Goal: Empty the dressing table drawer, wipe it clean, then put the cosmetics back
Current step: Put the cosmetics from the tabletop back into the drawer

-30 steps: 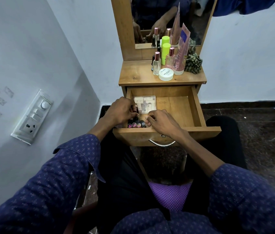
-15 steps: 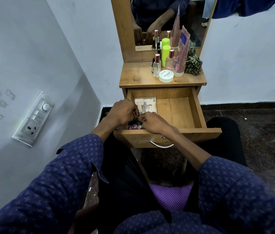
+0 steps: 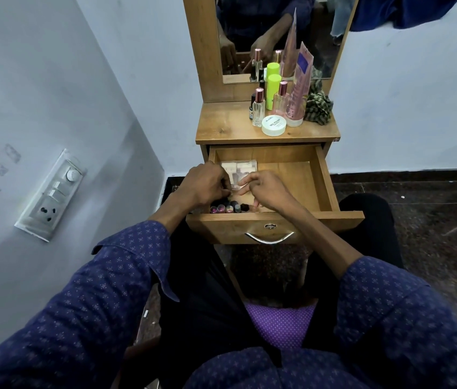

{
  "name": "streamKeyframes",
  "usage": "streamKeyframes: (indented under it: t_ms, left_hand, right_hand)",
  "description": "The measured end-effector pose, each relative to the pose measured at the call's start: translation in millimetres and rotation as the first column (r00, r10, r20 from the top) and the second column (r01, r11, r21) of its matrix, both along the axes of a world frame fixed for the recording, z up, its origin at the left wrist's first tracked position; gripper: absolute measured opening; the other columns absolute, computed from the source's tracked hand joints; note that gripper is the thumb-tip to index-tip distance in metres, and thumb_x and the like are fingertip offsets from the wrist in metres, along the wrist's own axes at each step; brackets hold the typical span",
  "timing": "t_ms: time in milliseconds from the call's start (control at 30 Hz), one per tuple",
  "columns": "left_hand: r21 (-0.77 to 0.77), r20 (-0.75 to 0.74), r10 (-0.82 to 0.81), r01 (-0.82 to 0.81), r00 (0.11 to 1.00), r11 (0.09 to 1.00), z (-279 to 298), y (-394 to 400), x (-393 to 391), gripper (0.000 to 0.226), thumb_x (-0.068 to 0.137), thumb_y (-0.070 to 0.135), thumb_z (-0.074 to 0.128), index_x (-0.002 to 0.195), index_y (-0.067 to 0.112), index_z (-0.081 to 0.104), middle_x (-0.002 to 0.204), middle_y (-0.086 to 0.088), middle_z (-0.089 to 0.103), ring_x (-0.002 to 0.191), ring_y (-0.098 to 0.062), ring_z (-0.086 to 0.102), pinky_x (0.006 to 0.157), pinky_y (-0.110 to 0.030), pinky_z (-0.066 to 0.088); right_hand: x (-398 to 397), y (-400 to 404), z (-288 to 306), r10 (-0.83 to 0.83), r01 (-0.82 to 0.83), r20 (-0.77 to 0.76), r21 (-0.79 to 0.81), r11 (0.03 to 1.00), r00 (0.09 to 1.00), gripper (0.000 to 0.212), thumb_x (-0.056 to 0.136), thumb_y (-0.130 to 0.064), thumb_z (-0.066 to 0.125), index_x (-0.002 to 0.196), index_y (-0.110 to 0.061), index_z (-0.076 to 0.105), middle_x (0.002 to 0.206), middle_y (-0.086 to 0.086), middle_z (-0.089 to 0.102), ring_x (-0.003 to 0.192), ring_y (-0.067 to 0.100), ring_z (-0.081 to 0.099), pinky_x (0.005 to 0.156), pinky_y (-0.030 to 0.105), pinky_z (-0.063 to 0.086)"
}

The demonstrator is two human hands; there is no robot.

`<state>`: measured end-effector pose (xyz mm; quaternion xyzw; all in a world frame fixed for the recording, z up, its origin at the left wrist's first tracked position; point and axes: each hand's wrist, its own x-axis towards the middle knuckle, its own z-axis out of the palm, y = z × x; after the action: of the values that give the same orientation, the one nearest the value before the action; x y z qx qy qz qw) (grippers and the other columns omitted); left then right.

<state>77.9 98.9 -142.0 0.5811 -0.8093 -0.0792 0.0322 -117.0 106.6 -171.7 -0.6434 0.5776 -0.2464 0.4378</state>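
Reaching into the open drawer (image 3: 291, 175), both hands are seen low over its front left corner. The left hand (image 3: 203, 185) is curled, its fingertips tucked down among a row of small dark bottles (image 3: 227, 208) standing against the drawer's front wall; whether anything is pinched there cannot be told. The right hand (image 3: 266, 189) is held loosely, its index finger stretched out toward the left hand and its other fingers bent down beside the row, with nothing seen in its grip. Just behind the hands a clear flat case (image 3: 238, 169) is lying on the drawer floor, partly covered by them. The right half of the drawer shows bare wood.

On the surface (image 3: 221, 127) above, more cosmetics are grouped toward the right: a white round jar (image 3: 274, 125) at the front, a clear perfume bottle (image 3: 258, 108) with a rose cap to its left, a lime green can (image 3: 273, 89) behind, a pink tube (image 3: 297, 88) standing on its cap, and a crumpled checked cloth (image 3: 318, 106) at the far right. A mirror (image 3: 249, 23) is mounted behind them. A switchboard (image 3: 50, 195) is fixed to the left wall.
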Motion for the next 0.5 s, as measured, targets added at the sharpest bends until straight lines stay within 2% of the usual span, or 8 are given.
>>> streamKeyframes:
  t_ms: [100, 200, 333, 400, 500]
  left_hand:
    - [0.005, -0.021, -0.019, 0.019, 1.0, 1.0, 2, -2, -7, 0.011, 0.09, 0.032, 0.08, 0.099, 0.026, 0.083, 0.096, 0.004, 0.079, 0.089, -0.019, 0.07, 0.069, -0.029, 0.047]
    - [-0.006, -0.037, -0.036, 0.036, 0.999, 0.999, 1, -3, -15, 0.01, 0.091, 0.032, 0.079, 0.099, 0.028, 0.084, 0.096, 0.005, 0.078, 0.09, -0.018, 0.069, 0.068, -0.029, 0.044]
    - [-0.006, -0.062, -0.044, 0.043, 0.997, 0.999, -3, -2, -23, 0.01, 0.092, 0.032, 0.079, 0.099, 0.026, 0.084, 0.095, 0.005, 0.078, 0.089, -0.016, 0.068, 0.068, -0.028, 0.04]
    - [-0.002, -0.075, -0.036, 0.036, 0.997, 0.999, -5, -1, -24, 0.011, 0.092, 0.033, 0.079, 0.097, 0.025, 0.084, 0.092, 0.005, 0.079, 0.086, -0.017, 0.069, 0.066, -0.028, 0.041]
    - [-0.001, -0.081, -0.018, 0.018, 0.997, 1.0, -9, 1, -21, 0.013, 0.093, 0.035, 0.078, 0.095, 0.024, 0.084, 0.091, 0.005, 0.078, 0.083, -0.017, 0.068, 0.067, -0.029, 0.044]
  right_hand:
    - [-16, -4, 1, -0.094, 0.097, 0.094, -0.034, 0.995, 0.991, 0.033, 0.1, -0.002, 0.042, 0.099, -0.011, 0.073, 0.09, 0.0, 0.08, 0.045, 0.01, 0.056, 0.046, 0.022, 0.047]
    - [-29, -5, 1, -0.068, 0.071, 0.061, -0.051, 0.996, 0.996, 0.027, 0.098, 0.001, 0.05, 0.099, -0.008, 0.074, 0.09, 0.002, 0.079, 0.057, 0.008, 0.062, 0.051, 0.018, 0.05]
    - [-38, -12, -9, 0.185, -0.191, -0.165, -0.021, 0.981, 0.969, 0.017, 0.087, 0.004, 0.072, 0.094, -0.01, 0.079, 0.087, 0.003, 0.078, 0.08, 0.014, 0.073, 0.062, 0.023, 0.056]
    - [-36, -18, -15, 0.286, -0.297, -0.304, 0.012, 0.955, 0.908, 0.016, 0.081, -0.005, 0.082, 0.088, -0.019, 0.08, 0.082, -0.003, 0.078, 0.082, 0.013, 0.074, 0.073, 0.032, 0.06]
    - [-26, -26, -23, 0.377, -0.398, -0.434, 0.044, 0.916, 0.818, 0.012, 0.081, -0.018, 0.086, 0.086, -0.024, 0.077, 0.081, -0.008, 0.076, 0.081, 0.009, 0.072, 0.083, 0.038, 0.061]
